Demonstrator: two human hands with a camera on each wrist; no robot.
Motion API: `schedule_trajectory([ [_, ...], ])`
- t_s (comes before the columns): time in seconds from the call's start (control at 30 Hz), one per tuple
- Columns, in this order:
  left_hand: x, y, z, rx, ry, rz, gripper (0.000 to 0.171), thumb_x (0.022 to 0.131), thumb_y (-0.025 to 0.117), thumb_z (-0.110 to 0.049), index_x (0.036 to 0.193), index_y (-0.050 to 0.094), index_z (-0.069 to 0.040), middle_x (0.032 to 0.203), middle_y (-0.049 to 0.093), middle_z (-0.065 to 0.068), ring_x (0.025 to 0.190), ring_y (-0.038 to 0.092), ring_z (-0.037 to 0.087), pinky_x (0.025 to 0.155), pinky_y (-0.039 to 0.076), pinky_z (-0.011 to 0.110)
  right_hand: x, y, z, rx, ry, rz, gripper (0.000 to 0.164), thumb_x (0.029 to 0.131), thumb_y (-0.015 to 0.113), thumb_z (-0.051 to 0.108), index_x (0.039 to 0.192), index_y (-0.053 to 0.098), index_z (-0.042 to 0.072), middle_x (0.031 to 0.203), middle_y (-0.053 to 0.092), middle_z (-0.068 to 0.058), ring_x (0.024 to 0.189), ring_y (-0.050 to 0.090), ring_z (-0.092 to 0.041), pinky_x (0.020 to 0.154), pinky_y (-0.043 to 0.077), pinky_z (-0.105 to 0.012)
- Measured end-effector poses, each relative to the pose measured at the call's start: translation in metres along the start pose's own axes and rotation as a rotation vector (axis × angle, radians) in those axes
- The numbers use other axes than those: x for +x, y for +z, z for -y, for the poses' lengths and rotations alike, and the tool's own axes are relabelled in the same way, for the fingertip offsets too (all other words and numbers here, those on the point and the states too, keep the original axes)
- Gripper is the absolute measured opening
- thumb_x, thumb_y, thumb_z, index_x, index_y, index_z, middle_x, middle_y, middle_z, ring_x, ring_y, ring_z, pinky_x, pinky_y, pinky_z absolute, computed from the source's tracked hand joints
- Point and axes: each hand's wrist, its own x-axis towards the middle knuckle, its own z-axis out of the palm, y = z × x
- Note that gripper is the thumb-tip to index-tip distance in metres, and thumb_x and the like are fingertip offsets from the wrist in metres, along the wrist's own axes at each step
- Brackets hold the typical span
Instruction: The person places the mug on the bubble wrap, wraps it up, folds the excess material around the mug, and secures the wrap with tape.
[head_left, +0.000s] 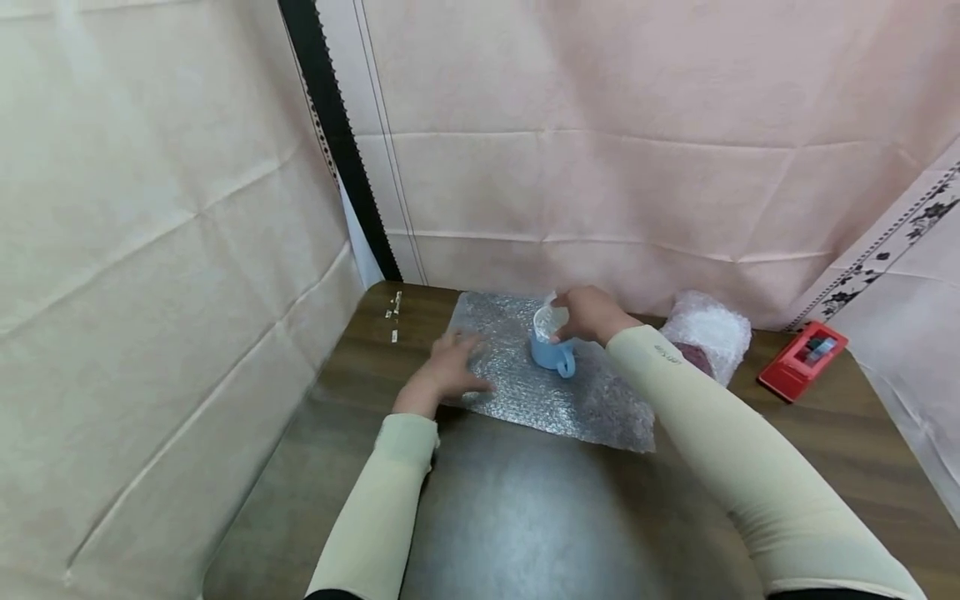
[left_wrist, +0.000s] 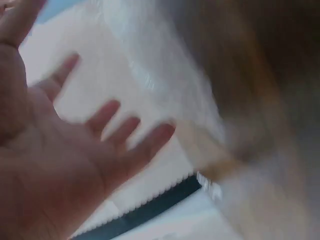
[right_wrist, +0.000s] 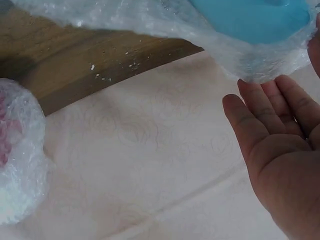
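Observation:
A light blue mug [head_left: 546, 353] stands upright on a sheet of bubble wrap [head_left: 517, 404], its handle toward the person. At the mug's rim, my right hand [head_left: 592, 315] pinches a raised part of the wrap between thumb and fingers. The right wrist view shows that hand's fingertips against the edge of the wrap, beside the blue mug [right_wrist: 255, 20]. Over the left side of the sheet is my left hand [head_left: 448, 371], fingers spread and holding nothing. Blur in the left wrist view hides whether the left hand [left_wrist: 65, 165] touches the wrap.
Right of the mug sits a bubble-wrapped bundle [head_left: 712, 333] with something dark red inside. A red tape dispenser [head_left: 802, 361] lies farther right. Small tape pieces [head_left: 394, 336] stick to the table's left edge. Cloth curtains [head_left: 600, 192] hang behind and at the sides.

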Motion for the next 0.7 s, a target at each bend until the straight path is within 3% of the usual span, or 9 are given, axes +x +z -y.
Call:
schedule_trajectory([
  [0.1,-0.005,-0.011,0.011,0.041,-0.153,-0.056,0.095,0.1,0.088,-0.045,0.172,0.044,-0.002,0.179,0.035,0.032,0.164,0.038,0.055,0.127,0.047,0.072,-0.001,-0.002,0.003,-0.019,0.008,0.015,0.073,0.094,0.096,0.029,0.154,0.068,0.0,0.167,0.061,-0.023,0.158,0.056,-0.045,0.134,0.045,-0.057],
  [0.2,0.0,-0.014,0.029,0.125,-0.28,0.021,0.089,0.099,0.083,-0.058,0.154,0.06,0.009,0.152,0.064,0.033,0.133,0.065,0.048,0.111,0.06,0.06,-0.001,-0.003,0.004,-0.026,0.025,0.025,0.073,0.095,0.095,0.029,0.155,0.067,0.0,0.166,0.063,-0.022,0.157,0.056,-0.045,0.134,0.045,-0.056],
  [0.27,-0.001,-0.015,0.034,0.111,-0.313,0.098,0.077,0.099,0.082,-0.06,0.135,0.072,0.007,0.129,0.075,0.026,0.111,0.072,0.039,0.098,0.064,0.052,0.0,-0.002,0.003,-0.021,0.041,0.029,0.072,0.095,0.095,0.028,0.155,0.066,0.0,0.165,0.063,-0.022,0.157,0.056,-0.044,0.134,0.045,-0.056],
  [0.37,-0.012,-0.021,0.033,-0.039,-0.312,0.159,0.053,0.102,0.081,-0.052,0.11,0.077,0.0,0.103,0.076,0.017,0.09,0.071,0.03,0.082,0.063,0.045,0.002,0.0,0.003,-0.017,0.048,0.033,0.071,0.096,0.095,0.025,0.155,0.067,0.0,0.166,0.063,-0.022,0.157,0.056,-0.044,0.134,0.045,-0.055],
  [0.5,-0.027,-0.034,0.031,-0.279,-0.192,0.182,0.04,0.109,0.076,-0.043,0.1,0.076,-0.004,0.099,0.079,0.012,0.089,0.078,0.025,0.079,0.067,0.04,0.003,0.001,0.004,-0.013,0.035,0.037,0.07,0.097,0.094,0.025,0.156,0.066,0.0,0.168,0.06,-0.022,0.158,0.055,-0.045,0.134,0.044,-0.055],
  [0.6,-0.029,-0.044,0.023,-0.405,-0.037,0.186,0.034,0.114,0.07,-0.036,0.111,0.077,-0.003,0.114,0.084,0.014,0.106,0.083,0.031,0.09,0.07,0.044,0.002,0.001,0.003,0.008,0.033,0.034,0.071,0.096,0.094,0.025,0.156,0.066,0.0,0.169,0.059,-0.023,0.158,0.054,-0.045,0.134,0.044,-0.055],
  [0.7,-0.026,-0.05,0.005,-0.509,0.09,0.177,0.029,0.117,0.066,-0.029,0.124,0.074,-0.001,0.127,0.081,0.019,0.122,0.08,0.04,0.101,0.07,0.05,0.0,0.001,0.001,0.027,0.038,0.024,0.071,0.096,0.094,0.025,0.156,0.066,0.0,0.169,0.059,-0.023,0.158,0.055,-0.045,0.134,0.045,-0.056],
])
